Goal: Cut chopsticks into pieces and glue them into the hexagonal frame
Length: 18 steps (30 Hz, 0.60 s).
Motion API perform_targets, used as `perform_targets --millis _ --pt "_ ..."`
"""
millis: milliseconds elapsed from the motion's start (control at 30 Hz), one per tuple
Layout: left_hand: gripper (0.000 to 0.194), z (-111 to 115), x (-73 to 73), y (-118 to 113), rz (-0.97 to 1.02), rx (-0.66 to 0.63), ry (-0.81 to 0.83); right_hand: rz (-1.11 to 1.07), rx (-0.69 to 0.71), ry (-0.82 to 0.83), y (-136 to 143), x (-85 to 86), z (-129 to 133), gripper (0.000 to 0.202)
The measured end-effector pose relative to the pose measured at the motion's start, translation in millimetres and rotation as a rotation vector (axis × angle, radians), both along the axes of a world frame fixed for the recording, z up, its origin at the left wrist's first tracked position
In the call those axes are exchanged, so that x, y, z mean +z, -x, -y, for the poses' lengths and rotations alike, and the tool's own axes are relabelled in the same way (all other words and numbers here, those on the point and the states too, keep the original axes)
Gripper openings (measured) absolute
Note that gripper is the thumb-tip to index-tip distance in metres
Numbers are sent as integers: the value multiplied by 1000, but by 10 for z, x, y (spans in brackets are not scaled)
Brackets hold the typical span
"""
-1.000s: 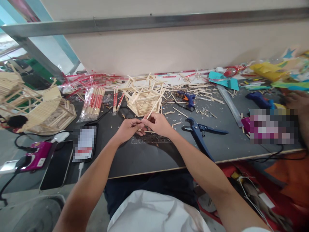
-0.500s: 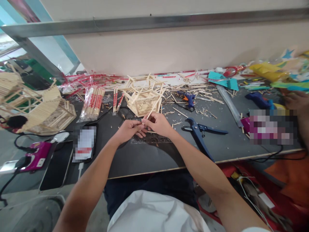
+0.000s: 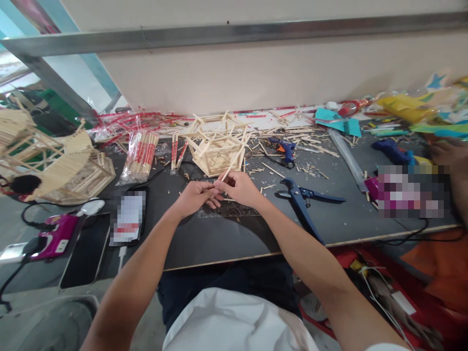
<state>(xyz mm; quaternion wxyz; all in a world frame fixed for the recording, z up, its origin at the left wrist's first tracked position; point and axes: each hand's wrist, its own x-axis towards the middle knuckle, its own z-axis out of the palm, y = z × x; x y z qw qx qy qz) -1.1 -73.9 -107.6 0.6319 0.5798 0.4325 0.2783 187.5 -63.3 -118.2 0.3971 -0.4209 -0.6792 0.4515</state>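
A plain wooden chopstick (image 3: 228, 170) slants up and away between my two hands, just above the near part of the dark table. My right hand (image 3: 243, 188) is closed, pinching it between thumb and fingers. Against its lower end are the closed thumb and fingertips of my left hand (image 3: 197, 197); that end is hidden by the fingers. Beneath the hands lies a clear patterned ruler or template (image 3: 237, 210). Right behind them stands an openwork basket-like structure of stacked sticks (image 3: 210, 163).
To the right lie a blue pipe cutter (image 3: 302, 204) and a blue glue gun (image 3: 288, 152). Wrapped chopsticks (image 3: 141, 156), a phone (image 3: 127, 217) and a larger stick model (image 3: 73, 170) occupy the left. Another person's hand (image 3: 451, 156) is at far right. Stick offcuts litter the back.
Almost nothing differs. My fingers have shifted slightly around the chopstick, while both hands stay in the same place.
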Motion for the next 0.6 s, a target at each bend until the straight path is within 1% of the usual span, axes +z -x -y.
perform_targets --millis 333,600 --pt "46 9 19 4 13 -23 8 15 1 25 2 15 -5 31" --pt "44 10 2 5 10 -29 9 -30 22 78 2 35 -2 35"
